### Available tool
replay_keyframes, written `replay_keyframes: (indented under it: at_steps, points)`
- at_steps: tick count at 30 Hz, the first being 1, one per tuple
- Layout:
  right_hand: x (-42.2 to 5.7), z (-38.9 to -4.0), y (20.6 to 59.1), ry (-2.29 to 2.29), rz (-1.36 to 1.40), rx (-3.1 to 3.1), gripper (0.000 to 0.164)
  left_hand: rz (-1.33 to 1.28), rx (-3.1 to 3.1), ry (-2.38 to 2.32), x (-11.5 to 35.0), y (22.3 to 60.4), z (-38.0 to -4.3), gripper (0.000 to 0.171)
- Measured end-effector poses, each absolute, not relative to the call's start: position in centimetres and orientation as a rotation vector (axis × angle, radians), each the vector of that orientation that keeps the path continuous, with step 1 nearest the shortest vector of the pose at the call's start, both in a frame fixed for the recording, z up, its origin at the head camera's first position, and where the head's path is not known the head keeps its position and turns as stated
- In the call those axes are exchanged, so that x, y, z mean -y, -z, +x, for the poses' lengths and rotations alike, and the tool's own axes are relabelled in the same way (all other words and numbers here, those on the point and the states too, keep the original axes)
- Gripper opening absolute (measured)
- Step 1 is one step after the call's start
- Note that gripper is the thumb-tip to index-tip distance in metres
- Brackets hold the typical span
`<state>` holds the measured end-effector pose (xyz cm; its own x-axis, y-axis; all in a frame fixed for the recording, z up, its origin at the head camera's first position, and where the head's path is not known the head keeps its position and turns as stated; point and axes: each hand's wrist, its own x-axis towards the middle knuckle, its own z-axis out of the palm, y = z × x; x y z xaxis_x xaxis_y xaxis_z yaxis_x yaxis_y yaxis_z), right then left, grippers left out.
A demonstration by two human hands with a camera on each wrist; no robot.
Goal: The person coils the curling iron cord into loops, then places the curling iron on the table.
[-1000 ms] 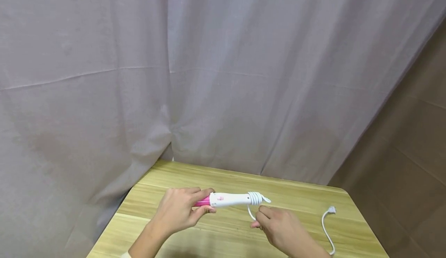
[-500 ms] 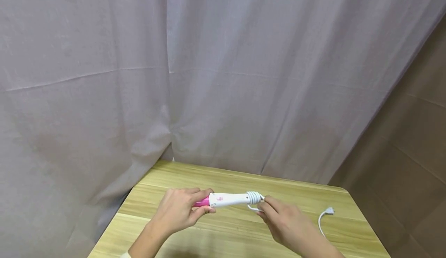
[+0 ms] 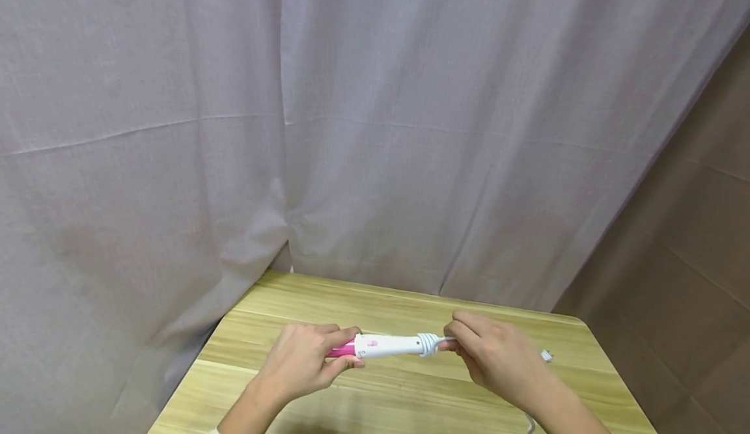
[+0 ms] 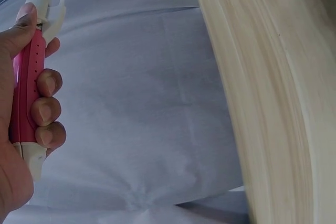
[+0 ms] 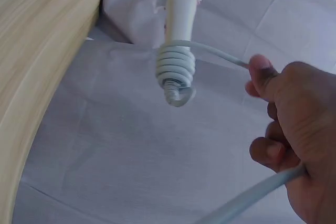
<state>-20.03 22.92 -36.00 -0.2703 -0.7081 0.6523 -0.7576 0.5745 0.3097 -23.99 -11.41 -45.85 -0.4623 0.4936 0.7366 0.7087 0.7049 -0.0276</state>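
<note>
My left hand (image 3: 305, 359) grips a curling iron by its pink barrel (image 4: 27, 82), fingers curled round it. The white handle (image 3: 387, 345) points right, toward my other hand. Several coils of white cord (image 5: 176, 64) are wound round the handle's end. Between thumb and forefinger my right hand (image 3: 498, 359) pinches the cord, a stretch of which runs taut from the coils in the right wrist view. More cord (image 5: 252, 195) trails out below that palm. The white plug (image 3: 547, 355) shows just beyond the right forearm, which hides most of the loose cord.
Under the hands is a wooden table (image 3: 281, 297) with a light grain. Grey curtains (image 3: 381, 161) hang behind its far edge and at the left. A brown panelled surface (image 3: 691, 291) stands to the right.
My right hand has moved up and round the handle's end, drawing the cord with it. The plug has slid slightly left and toward me. The left hand keeps its grip.
</note>
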Motion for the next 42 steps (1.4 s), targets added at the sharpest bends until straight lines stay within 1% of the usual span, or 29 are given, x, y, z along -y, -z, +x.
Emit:
replay_keyframes:
  at_steps: [5, 9, 13, 18, 25, 27, 30, 32, 34, 37, 38, 39, 42]
  points:
    - [-22.8, -20.6, 35.8, -0.101, 1.242, 2.006, 0.040, -0.935, 2.169, 0.390, 11.2, 46.0, -23.9, 0.041]
    - [-22.8, -22.2, 35.8, -0.150, 1.237, 1.907, 0.037, -0.954, 2.166, 0.405, 11.1, 45.8, -23.9, 0.042]
    - [-23.1, -23.6, 35.9, -0.177, 1.165, 1.875, 0.040, -0.993, 2.125, 0.409, 10.9, 45.5, -23.7, 0.042]
    - [-23.5, -24.4, 36.7, -0.210, 1.063, 1.973, 0.044, -1.046, 2.062, 0.398, 10.8, 45.2, -23.1, 0.043]
    - [-23.7, -25.7, 37.6, -0.262, 1.022, 2.024, 0.046, -1.094, 1.976, 0.368, 10.6, 44.7, -22.9, 0.041]
    - [-24.0, -26.2, 38.1, -0.287, 1.007, 2.055, 0.040, -1.107, 1.959, 0.360, 10.4, 44.6, -22.9, 0.041]
    - [-24.3, -26.5, 39.1, -0.311, 0.980, 2.117, 0.021, -1.102, 1.955, 0.351, 10.3, 44.5, -22.8, 0.040]
    - [-24.5, -26.6, 39.8, -0.314, 0.964, 2.151, 0.014, -1.087, 1.964, 0.344, 10.4, 44.5, -22.7, 0.040]
    - [-24.6, -26.5, 40.5, -0.299, 0.951, 2.170, 0.017, -1.074, 1.978, 0.341, 10.5, 44.4, -22.7, 0.040]
    - [-24.5, -26.3, 41.4, -0.258, 0.950, 2.176, 0.032, -1.058, 1.989, 0.351, 10.7, 44.3, -22.6, 0.042]
    - [-24.5, -26.1, 41.7, -0.236, 0.951, 2.174, 0.033, -1.054, 1.986, 0.356, 10.7, 44.2, -22.6, 0.042]
    - [-24.4, -26.0, 42.0, -0.208, 0.954, 2.173, 0.032, -1.050, 1.979, 0.362, 10.8, 44.2, -22.7, 0.043]
    - [-24.0, -25.4, 42.9, -0.123, 0.962, 2.188, 0.020, -1.043, 1.948, 0.372, 10.8, 44.1, -22.9, 0.042]
